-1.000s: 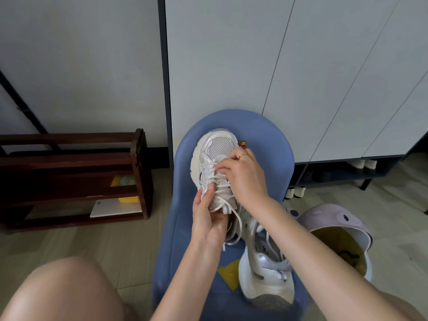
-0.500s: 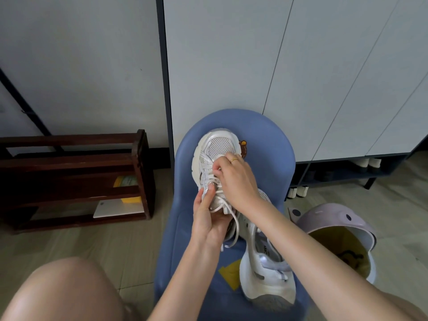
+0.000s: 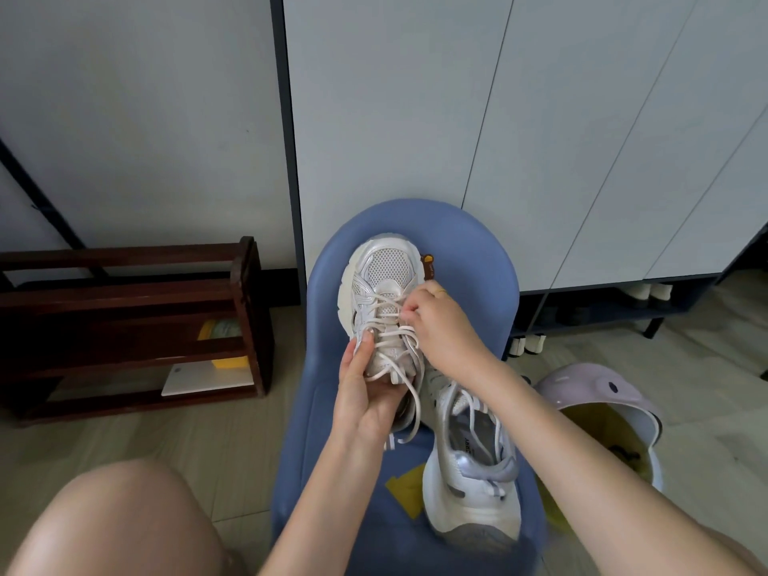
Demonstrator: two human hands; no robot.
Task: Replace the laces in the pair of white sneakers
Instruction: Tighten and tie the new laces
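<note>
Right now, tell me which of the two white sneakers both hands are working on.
The far white mesh sneaker, toe toward the cabinet: left hand grips it, right hand pinches its lace. The near sneaker lies untouched.

Second sneaker's (image 3: 469, 484) toe behind forearm

Lettering on the insole, partly readable

Inside the second sneaker (image 3: 473, 459), on its insole, dark letters ending in "RRY" show; the start is hidden. The small brown tag (image 3: 428, 264) on the blue chair (image 3: 469, 259) is too tiny to read.
</note>
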